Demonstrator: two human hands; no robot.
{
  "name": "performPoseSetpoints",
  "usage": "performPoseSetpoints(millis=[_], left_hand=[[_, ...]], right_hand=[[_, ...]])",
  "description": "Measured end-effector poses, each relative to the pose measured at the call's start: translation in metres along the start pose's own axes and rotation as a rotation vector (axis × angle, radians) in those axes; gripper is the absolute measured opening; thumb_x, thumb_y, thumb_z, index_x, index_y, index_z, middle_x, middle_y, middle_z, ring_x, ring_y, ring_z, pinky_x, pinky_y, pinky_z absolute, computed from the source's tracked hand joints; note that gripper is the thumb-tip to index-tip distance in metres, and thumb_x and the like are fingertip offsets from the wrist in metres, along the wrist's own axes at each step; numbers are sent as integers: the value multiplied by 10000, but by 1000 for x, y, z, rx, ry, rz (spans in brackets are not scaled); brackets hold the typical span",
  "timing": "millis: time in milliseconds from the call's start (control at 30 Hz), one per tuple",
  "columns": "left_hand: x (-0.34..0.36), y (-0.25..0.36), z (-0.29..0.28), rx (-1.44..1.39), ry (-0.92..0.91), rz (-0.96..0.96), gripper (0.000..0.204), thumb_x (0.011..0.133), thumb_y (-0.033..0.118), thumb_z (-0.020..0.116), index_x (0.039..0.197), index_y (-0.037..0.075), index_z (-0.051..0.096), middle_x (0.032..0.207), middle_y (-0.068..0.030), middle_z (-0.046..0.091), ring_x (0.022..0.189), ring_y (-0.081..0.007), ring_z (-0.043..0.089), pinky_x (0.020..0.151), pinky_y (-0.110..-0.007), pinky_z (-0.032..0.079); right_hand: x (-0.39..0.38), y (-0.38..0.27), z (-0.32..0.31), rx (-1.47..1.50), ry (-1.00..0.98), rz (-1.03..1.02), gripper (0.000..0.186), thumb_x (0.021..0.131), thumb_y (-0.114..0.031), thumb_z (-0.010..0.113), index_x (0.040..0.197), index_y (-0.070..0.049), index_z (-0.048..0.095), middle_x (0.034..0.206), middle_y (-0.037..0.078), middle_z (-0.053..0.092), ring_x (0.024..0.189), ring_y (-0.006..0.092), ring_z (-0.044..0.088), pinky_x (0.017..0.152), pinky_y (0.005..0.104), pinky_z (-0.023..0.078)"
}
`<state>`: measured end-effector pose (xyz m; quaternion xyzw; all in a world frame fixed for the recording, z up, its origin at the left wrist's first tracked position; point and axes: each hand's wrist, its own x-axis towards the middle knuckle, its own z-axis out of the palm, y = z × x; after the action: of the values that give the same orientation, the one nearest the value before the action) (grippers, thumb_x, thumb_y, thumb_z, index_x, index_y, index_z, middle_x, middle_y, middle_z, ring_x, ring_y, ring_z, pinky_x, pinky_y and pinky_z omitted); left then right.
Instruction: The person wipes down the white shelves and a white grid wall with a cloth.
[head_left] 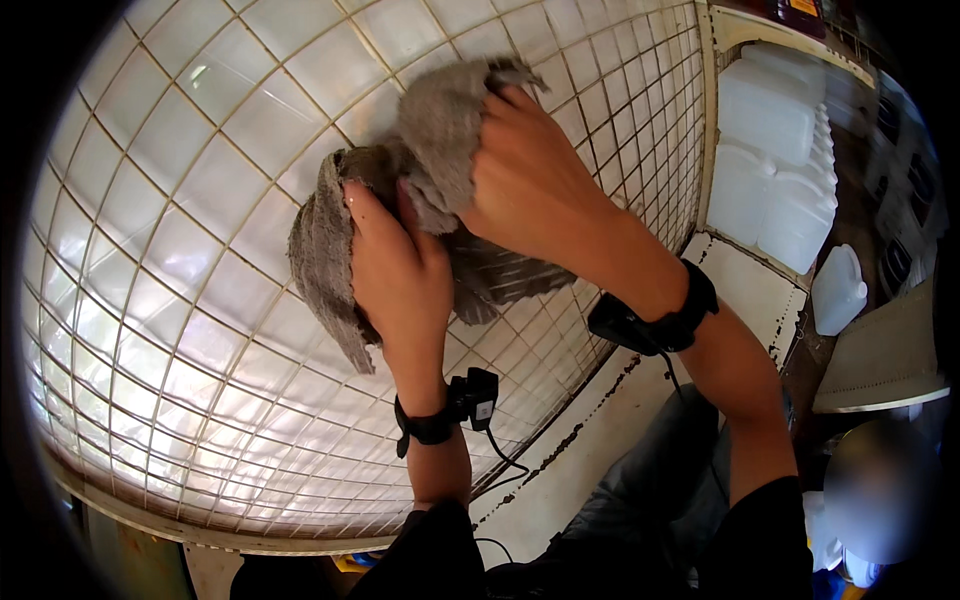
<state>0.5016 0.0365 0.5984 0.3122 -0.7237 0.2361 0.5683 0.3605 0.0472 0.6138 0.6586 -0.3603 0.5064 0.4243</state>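
Off-white wire-grid panel [215,250], grey cloth [325,265] bunched up against it, both hands on

Panel: biggest item by far. Fills the left and middle; thin lines cross over a pale, shiny backing. Bright glare at the left.

Ledge: white ledge [585,460] along the panel's near right edge. Paint chipped, dark marks running along it.

Jugs: group of whitish plastic jugs [765,115] at far right, stacked in two levels. One loose jug [840,290] stands apart from them, on the near side. All well clear of the hands.

Cloth: in front of the panel's middle, crumpled, frayed edges. One flap hangs past the outer side of the left hand, another part is bunched up at the right hand, more trails below, between the two. Looks like contact with the panel; exact contact area hidden.

Left hand [400,285]: thumb and index closed on cloth, other fingers mostly hidden under it.

Right hand [535,170]: farther up, fingers curled in tight on a fold. Fingertips mostly out of sight.

Wrist straps: one black strap [428,430] on the left, one black strap [692,305] on the right, each with a small box.

Progress: my read, mid-job. Done: cloth gripped and at the panel. Left: cloth not released or laid flat. Share of panel covered: can't tell.
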Motion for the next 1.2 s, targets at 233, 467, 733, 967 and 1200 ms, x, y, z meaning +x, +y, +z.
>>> performPoseSetpoints(millis=[233,467,733,967,1200], left_hand=[[-6,-2,1,3,-121,-115,368,887,141,484,1197,-31,385,899,-283,588,806,-468,557,664,-509,436],[5,2,-4,-14,-97,-96,240,950,211,469,1036,-11,434,833,-270,589,754,-465,558,618,-504,427],[12,11,-20,-35,-127,-69,162,923,149,504,894,-11,505,756,-248,570,649,-445,530,551,-488,394],[41,25,-39,80,-156,-29,147,880,59,495,769,-35,513,772,-233,549,667,-428,522,575,-470,384],[41,20,-41,188,-167,15,114,852,25,494,756,-34,512,783,-215,552,673,-428,523,577,-473,383]], right_hand=[[12,7,-3,11,-43,-7,100,629,-101,630,579,-15,626,666,95,617,776,255,571,787,353,407],[-4,1,1,57,-44,55,106,621,-109,650,597,-8,625,709,111,618,798,259,586,772,364,425],[-4,2,-3,176,-23,156,122,612,-77,643,695,11,623,749,130,623,829,271,597,765,383,449],[-11,-4,-6,133,19,202,137,615,-85,640,715,8,630,757,122,626,860,260,593,780,382,453],[-12,-6,-4,113,9,182,113,617,-96,644,662,7,634,755,122,617,862,264,579,780,377,450]])
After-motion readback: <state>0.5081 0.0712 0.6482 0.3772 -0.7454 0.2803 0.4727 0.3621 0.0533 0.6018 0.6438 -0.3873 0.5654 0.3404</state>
